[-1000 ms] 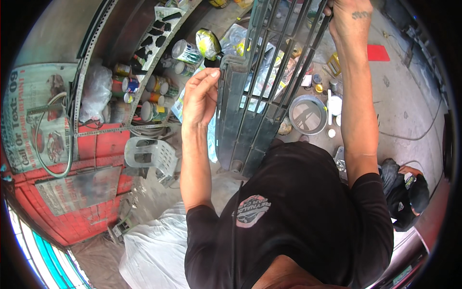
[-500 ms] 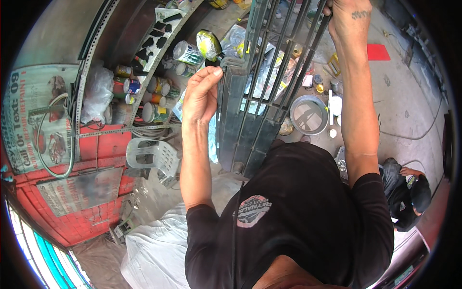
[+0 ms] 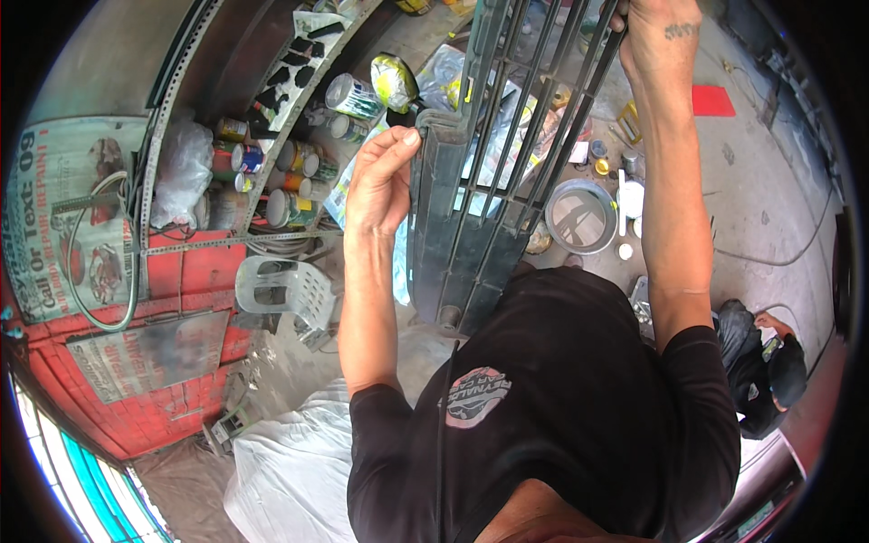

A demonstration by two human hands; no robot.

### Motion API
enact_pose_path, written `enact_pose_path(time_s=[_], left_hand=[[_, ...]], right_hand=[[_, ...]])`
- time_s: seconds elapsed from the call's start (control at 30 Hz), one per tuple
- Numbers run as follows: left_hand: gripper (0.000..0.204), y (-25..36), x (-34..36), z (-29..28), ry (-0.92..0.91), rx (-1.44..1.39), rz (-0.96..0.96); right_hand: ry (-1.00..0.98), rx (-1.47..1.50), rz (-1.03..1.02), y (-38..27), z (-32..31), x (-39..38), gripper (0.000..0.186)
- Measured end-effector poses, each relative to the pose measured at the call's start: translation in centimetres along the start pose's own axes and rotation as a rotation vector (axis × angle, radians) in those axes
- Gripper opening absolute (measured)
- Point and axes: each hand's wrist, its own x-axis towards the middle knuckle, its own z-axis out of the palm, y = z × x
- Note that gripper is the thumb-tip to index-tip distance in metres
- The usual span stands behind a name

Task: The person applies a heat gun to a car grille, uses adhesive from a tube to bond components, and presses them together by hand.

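A dark, slatted panel that looks like a vehicle grille (image 3: 507, 172) is held up on a slant in front of my chest, its lower end close to my black shirt. My left hand (image 3: 382, 181) is closed at its left edge, thumb and curled fingers against the frame's corner. Higher up on the far right, my right hand (image 3: 656, 36) grips the opposite edge. The right fingertips are partly hidden behind the slats, and the panel's top end runs out of view.
Paint cans (image 3: 291, 208) and a clear plastic bag (image 3: 181, 176) fill shelves at left. A grey plastic chair (image 3: 290, 285) stands below them. Beyond the grille are a round basin (image 3: 582, 217) and small pots on the floor. Another person (image 3: 760, 371) crouches at right. A white sheet (image 3: 290, 462) lies lower left.
Both hands keep their hold on the grille, which stays almost in place. The background has shifted very slightly.
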Motion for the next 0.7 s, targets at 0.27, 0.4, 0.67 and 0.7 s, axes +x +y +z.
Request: enact_pose_path(time_s=[0.27,0.4,0.67,0.7], left_hand=[[0.016,0.12,0.41,-0.34,-0.024,-0.001,-0.049],[0.017,-0.14,0.57,-0.17,-0.004,0.051,0.002],[0.018,-0.24,0.33,-0.60,0.004,0.022,-0.029],[0.018,-0.28,0.33,-0.68,0.015,0.026,-0.027]], right_hand=[[-0.022,-0.018,0.006,0.33,-0.53,0.33,0.050],[0.012,-0.015,0.021,0.78,-0.58,0.36,0.051],[-0.014,-0.001,0.045,0.49,-0.62,0.23,0.051],[-0.009,0.003,0.039,0.46,-0.54,0.17,0.050]])
